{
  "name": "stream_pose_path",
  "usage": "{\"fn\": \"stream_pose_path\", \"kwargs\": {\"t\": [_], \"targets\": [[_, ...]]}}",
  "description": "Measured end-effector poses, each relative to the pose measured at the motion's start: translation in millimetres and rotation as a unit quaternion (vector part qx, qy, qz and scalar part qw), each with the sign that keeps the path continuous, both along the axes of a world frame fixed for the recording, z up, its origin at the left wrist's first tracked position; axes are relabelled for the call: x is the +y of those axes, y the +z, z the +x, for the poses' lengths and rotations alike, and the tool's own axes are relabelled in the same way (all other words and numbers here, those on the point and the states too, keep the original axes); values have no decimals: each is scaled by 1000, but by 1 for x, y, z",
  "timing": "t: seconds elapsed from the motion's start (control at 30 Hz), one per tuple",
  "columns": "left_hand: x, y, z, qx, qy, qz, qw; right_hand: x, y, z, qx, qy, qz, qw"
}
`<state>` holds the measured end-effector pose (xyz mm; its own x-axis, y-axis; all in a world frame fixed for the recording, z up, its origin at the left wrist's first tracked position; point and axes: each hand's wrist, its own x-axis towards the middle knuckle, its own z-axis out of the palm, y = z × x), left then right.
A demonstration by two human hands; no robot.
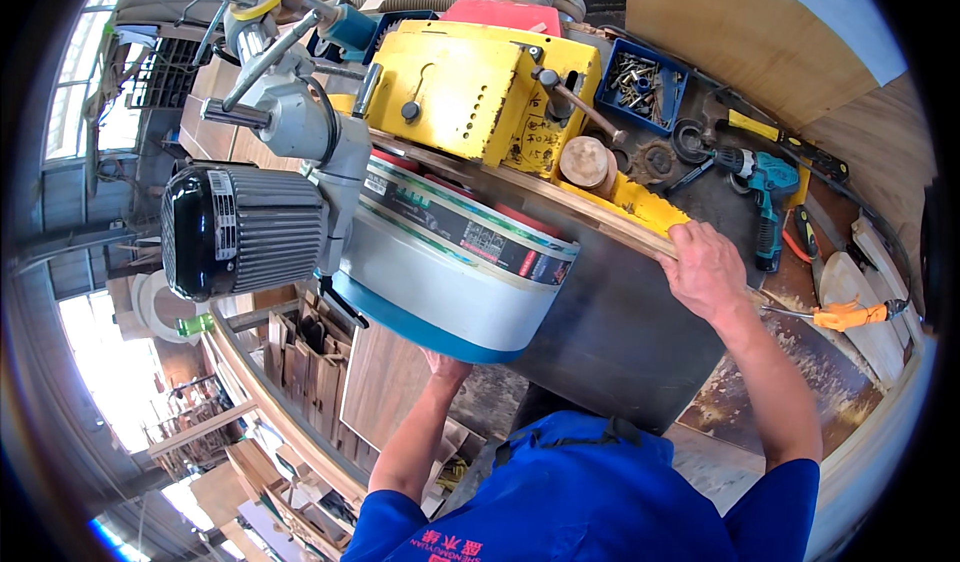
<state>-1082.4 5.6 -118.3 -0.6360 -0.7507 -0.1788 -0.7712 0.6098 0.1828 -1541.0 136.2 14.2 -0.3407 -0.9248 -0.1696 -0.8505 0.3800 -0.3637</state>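
My right hand (703, 272) is closed round the near right end of a long narrow wooden strip (600, 219). The strip lies along a yellow machine fence (450, 87) and runs left, past the back of a grey-and-blue power feeder (450, 282). Only the back and wrist of my left hand (446, 365) show below the feeder's blue lower edge; its fingers are hidden under it. A black finned motor (245, 230) sits to the left on the feeder's arm. The dark metal machine table (620, 332) spreads out beneath the strip.
Beyond the fence stands a blue bin (645, 87) of small metal parts. At the right lie a teal cordless drill (768, 187), a yellow-handled tool (760, 127), red-handled pliers (803, 234) and an orange-handled tool (850, 316). Wood offcuts (310, 372) stand upright at the lower left.
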Motion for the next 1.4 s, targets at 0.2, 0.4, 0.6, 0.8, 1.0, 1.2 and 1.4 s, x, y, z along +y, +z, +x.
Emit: {"fn": "stream_pose_path", "kwargs": {"t": [0.2,0.4,0.6,0.8,1.0,1.2,1.4], "targets": [[-26,-7,18,11,40,77,996,0,-5,1,21,-2,-15,1000],[-48,-24,49,-4,55,94,994,0,-10,2,39,5,-31,999],[-74,-48,82,33,141,126,981,-2,-6,4,56,24,-64,996],[-99,-33,78,-35,86,77,993,-2,-4,10,67,27,-67,995],[-118,19,49,-98,153,47,982,-4,2,16,87,25,-31,995],[-160,29,53,-217,154,88,960,0,5,25,153,-21,69,986],[-211,46,183,-85,226,74,968,3,7,88,231,-127,76,962]]}}
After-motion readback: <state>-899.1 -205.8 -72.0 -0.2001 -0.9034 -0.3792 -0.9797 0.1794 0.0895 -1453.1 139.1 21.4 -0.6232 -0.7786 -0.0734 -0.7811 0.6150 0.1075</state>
